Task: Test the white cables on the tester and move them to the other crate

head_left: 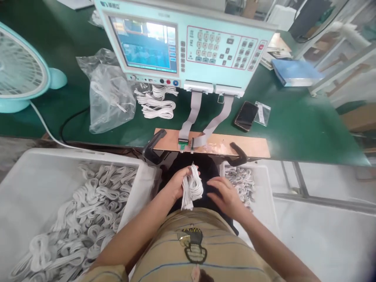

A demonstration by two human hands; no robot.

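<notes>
Worktop green; tester with lit screen on it, fan at left, phone at right. White cable bundle in left hand, fingers curled round it, below copper-coloured board. Right hand empty, partly open, just beside. Cable-filled bins both sides; metal frame at right.

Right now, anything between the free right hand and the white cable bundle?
Nothing visible. The right hand, open, faces the bundle in the left hand across a gap, with only dark fabric behind. The clamped board sits beyond both hands, at the table edge, not between them.
</notes>
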